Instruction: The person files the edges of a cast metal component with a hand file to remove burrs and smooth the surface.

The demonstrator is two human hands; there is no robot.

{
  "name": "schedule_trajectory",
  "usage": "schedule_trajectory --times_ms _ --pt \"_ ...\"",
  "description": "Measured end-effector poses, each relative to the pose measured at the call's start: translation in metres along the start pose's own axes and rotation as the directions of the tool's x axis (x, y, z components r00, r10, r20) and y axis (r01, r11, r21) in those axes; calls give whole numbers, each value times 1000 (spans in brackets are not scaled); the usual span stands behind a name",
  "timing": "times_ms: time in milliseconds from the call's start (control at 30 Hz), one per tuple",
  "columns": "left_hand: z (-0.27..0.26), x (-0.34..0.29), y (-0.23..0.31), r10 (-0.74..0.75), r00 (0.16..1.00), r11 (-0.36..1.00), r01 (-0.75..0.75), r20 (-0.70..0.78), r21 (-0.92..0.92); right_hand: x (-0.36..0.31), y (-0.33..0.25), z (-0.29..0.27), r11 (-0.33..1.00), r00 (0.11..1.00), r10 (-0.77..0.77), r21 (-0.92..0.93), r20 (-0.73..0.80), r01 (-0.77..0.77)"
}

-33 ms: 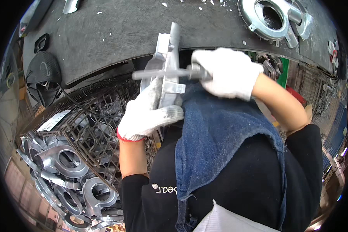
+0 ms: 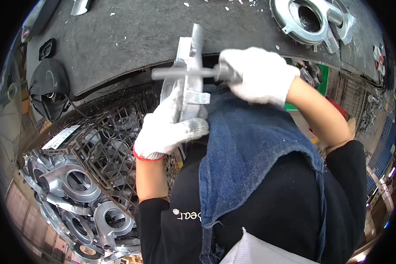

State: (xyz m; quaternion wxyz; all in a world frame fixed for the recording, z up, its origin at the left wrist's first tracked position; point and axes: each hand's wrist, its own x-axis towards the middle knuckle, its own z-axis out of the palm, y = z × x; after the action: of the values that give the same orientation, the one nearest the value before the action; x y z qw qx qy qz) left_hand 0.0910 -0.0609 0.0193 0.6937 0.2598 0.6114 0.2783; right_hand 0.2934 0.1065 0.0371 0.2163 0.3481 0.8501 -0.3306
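Dark grey bench (image 2: pixel 141 37) — silvery ring-shaped part (image 2: pixel 289 18) at right, scattered pale flakes (image 2: pixel 186 5)

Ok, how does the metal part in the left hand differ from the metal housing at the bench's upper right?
The held part is tipped up and seen nearly edge-on; the bench housing lies with its round opening in view.
The held part is gripped by the left hand, with a blurred grey bar crossing in front; the bench housing rests untouched on the bench.
Both are silvery metal.
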Motion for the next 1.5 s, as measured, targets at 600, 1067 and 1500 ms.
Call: schedule_trajectory --times_ms 600,1067,1500 --pt "27 -23 41 13 942 1000 -16 -336 -6 -3 11 -8 966 881 -58 -250 -469 -70" --pt "14 -24 20 388 914 826 -288 -119 485 -15 8 -8 966 938 -172 -238 -303 100" --pt "4 -27 24 -52 977 942 116 -204 314 -5 5 -24 989 997 -77 127 -8 78"
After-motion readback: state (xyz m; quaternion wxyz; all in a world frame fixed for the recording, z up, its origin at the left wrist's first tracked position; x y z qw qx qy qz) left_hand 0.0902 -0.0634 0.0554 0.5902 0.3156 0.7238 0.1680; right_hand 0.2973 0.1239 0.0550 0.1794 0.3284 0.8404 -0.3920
